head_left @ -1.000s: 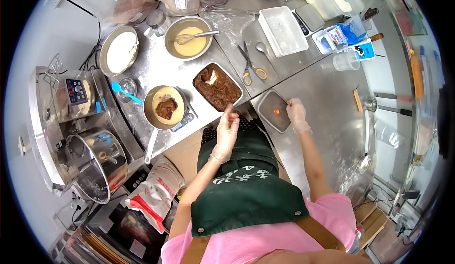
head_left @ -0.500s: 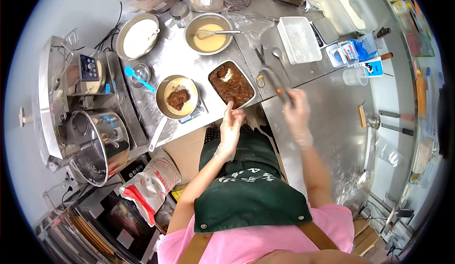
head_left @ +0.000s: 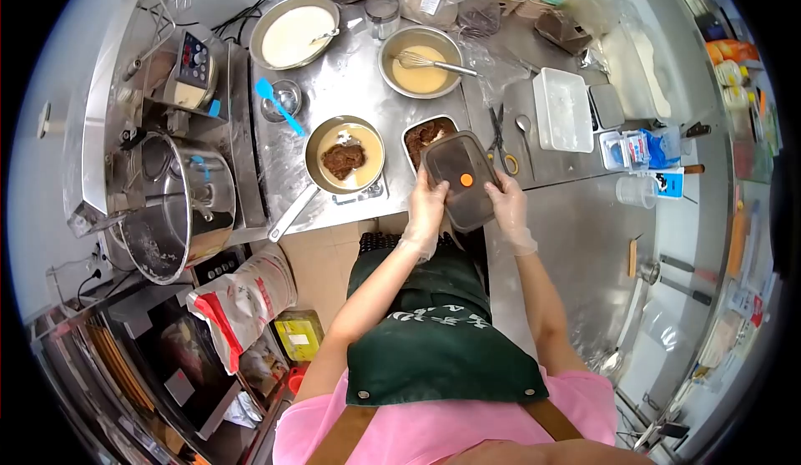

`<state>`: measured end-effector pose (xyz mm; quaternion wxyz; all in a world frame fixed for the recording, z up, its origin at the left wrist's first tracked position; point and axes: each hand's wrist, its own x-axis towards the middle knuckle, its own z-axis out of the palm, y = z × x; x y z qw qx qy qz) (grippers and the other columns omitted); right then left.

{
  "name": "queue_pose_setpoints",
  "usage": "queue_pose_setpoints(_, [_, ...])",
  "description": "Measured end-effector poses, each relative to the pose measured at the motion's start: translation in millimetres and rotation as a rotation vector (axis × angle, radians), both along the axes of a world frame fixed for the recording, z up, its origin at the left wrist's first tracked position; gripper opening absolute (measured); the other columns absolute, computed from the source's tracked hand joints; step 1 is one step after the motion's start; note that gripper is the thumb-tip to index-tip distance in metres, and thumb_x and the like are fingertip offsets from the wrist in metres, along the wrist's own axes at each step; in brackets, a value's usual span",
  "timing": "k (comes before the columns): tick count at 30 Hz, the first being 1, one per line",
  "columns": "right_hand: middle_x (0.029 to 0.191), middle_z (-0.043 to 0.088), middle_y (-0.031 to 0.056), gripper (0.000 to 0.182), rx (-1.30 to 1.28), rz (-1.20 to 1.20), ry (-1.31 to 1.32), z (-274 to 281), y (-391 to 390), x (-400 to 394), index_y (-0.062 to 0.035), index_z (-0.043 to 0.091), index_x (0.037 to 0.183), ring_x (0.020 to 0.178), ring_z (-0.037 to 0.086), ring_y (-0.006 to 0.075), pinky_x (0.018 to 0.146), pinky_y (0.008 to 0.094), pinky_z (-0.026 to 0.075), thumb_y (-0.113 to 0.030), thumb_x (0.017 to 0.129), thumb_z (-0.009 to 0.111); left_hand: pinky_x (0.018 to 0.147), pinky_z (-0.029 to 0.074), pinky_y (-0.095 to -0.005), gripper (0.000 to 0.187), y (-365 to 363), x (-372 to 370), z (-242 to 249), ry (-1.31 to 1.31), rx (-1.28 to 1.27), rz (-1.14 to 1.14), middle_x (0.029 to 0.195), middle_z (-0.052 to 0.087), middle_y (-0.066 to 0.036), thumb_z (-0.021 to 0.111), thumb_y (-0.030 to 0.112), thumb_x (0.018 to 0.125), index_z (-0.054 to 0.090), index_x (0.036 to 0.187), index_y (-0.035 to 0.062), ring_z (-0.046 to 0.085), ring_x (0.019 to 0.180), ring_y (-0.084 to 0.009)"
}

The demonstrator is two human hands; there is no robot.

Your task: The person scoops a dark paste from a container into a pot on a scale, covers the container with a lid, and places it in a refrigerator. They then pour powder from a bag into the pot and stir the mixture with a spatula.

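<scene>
A grey translucent lid (head_left: pixel 459 196) with an orange dot is held tilted between my two gloved hands. My left hand (head_left: pixel 427 210) grips its left edge, and my right hand (head_left: pixel 509 206) grips its right edge. Behind the lid sits a white-rimmed container of brown paste (head_left: pixel 422 138), partly covered from view. Left of it, a saucepan (head_left: pixel 344 155) holds pale liquid with a brown lump in it, on a scale (head_left: pixel 371 191). Scissors (head_left: pixel 499 144) with yellow-and-black handles lie just beyond the lid, beside a spoon (head_left: pixel 526 135).
A bowl with a whisk (head_left: pixel 421 62) and a bowl of white contents (head_left: pixel 294 32) stand at the back. A blue spatula (head_left: pixel 279 106) lies left of the saucepan. A white tray (head_left: pixel 562 109) is to the right, and a mixer bowl (head_left: pixel 179 206) at far left.
The lid has come from the right to above the container's near side. My left hand has left the container's edge and taken hold of the lid. The view has shifted.
</scene>
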<state>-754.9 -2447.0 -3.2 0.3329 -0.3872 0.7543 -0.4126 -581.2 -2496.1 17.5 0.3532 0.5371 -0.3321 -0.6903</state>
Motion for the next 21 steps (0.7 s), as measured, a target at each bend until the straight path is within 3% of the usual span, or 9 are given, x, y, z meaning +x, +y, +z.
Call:
queue_pose_setpoints(1, [0.111, 0.067, 0.0189, 0.045, 0.019, 0.001, 0.055, 1.5, -5.4, 3.3, 0.0047, 0.059, 0.127, 0.100, 0.065, 0.0252, 0.089, 0.0334, 0.051, -0.015, 0.088, 0.072, 0.081, 0.053, -0.0347, 0.053, -4.7, 0.4, -3.0, -0.173, -0.084, 0.004, 0.110, 0.065, -0.016, 0.057, 0.003, 0.094, 0.040, 0.144, 0.0022, 0.067, 0.094, -0.0273])
queue_pose_setpoints(2, [0.103, 0.068, 0.0134, 0.036, 0.001, 0.014, 0.201, 2.6, -9.8, 10.2, 0.0044, 0.063, 0.118, 0.090, 0.065, 0.0187, 0.082, 0.0302, 0.052, -0.009, 0.086, 0.073, 0.082, 0.052, -0.0366, 0.056, -12.7, 2.2, -7.1, -0.347, -0.167, 0.006, 0.110, 0.065, -0.017, 0.059, 0.004, 0.093, 0.040, 0.145, 0.0016, 0.067, 0.095, -0.0311])
queue_pose_setpoints(3, [0.099, 0.067, 0.0136, 0.034, -0.050, 0.040, 0.318, -12.2, -15.5, 13.2, 0.0039, 0.064, 0.114, 0.086, 0.065, 0.0206, 0.079, 0.0312, 0.051, -0.009, 0.084, 0.075, 0.084, 0.051, -0.0385, 0.058, -20.7, 3.5, -10.3, -0.522, -0.250, 0.006, 0.111, 0.066, -0.019, 0.062, 0.006, 0.092, 0.040, 0.145, 0.0009, 0.066, 0.096, -0.0348])
queue_pose_setpoints(4, [0.096, 0.066, 0.0135, 0.034, -0.075, 0.037, 0.342, -13.2, -22.7, 19.8, 0.0038, 0.064, 0.113, 0.083, 0.065, 0.0223, 0.077, 0.0324, 0.051, -0.009, 0.084, 0.075, 0.091, 0.049, -0.0415, 0.064, -28.0, 3.8, -3.8, -0.606, -0.179, 0.014, 0.119, 0.061, -0.026, 0.066, 0.010, 0.089, 0.039, 0.146, 0.0000, 0.061, 0.105, -0.0420])
queue_pose_setpoints(7, [0.093, 0.062, 0.0142, 0.029, -0.112, 0.031, 0.380, -13.2, -41.8, 37.2, 0.0038, 0.065, 0.111, 0.084, 0.064, 0.0269, 0.076, 0.0351, 0.051, -0.005, 0.084, 0.072, 0.095, 0.048, -0.0410, 0.066, -39.6, 2.0, -15.0, -0.974, -0.297, 0.015, 0.125, 0.057, -0.028, 0.068, 0.012, 0.088, 0.038, 0.146, -0.0007, 0.059, 0.112, -0.0400])
queue_pose_setpoints(14, [0.098, 0.061, 0.0163, 0.027, -0.179, 0.036, 0.522, -15.9, -49.1, 37.7, 0.0017, 0.065, 0.110, 0.088, 0.062, 0.0327, 0.078, 0.0386, 0.050, -0.003, 0.084, 0.069, 0.098, 0.047, -0.0402, 0.074, -44.2, -0.9, -10.3, -0.963, -0.123, -0.128, 0.135, 0.048, -0.025, 0.072, 0.015, 0.086, 0.034, 0.147, -0.0001, 0.055, 0.120, -0.0375])
queue_pose_setpoints(17, [0.099, 0.061, 0.0166, 0.026, -0.199, 0.035, 0.553, -23.4, -50.5, 35.2, 0.0009, 0.065, 0.111, 0.090, 0.062, 0.0337, 0.079, 0.0400, 0.050, -0.003, 0.085, 0.068, 0.103, 0.043, -0.0434, 0.067, -47.5, -2.9, -1.1, -0.941, -0.143, -0.149, 0.139, 0.045, -0.024, 0.064, 0.010, 0.088, 0.034, 0.148, -0.0002, 0.050, 0.125, -0.0373])
queue_pose_setpoints(20, [0.100, 0.061, 0.0159, 0.025, -0.266, 0.053, 0.610, -35.2, -58.5, 32.6, -0.0004, 0.065, 0.111, 0.091, 0.061, 0.0337, 0.080, 0.0406, 0.050, -0.002, 0.086, 0.066, 0.113, 0.033, -0.0487, 0.062, -45.4, -5.1, -50.0, -1.208, -0.781, -0.163, 0.146, 0.040, -0.025, 0.055, 0.004, 0.089, 0.035, 0.147, -0.0005, 0.040, 0.136, -0.0389])
queue_pose_setpoints(21, [0.100, 0.061, 0.0152, 0.025, -0.284, 0.059, 0.618, -37.2, -62.4, 33.3, -0.0011, 0.064, 0.112, 0.092, 0.061, 0.0337, 0.080, 0.0407, 0.050, -0.002, 0.087, 0.065, 0.119, 0.020, -0.0528, 0.060, -48.0, -4.9, -53.2, -1.141, -0.924, -0.259, 0.152, 0.034, -0.023, 0.048, -0.001, 0.088, 0.035, 0.147, -0.0011, 0.028, 0.143, -0.0414])
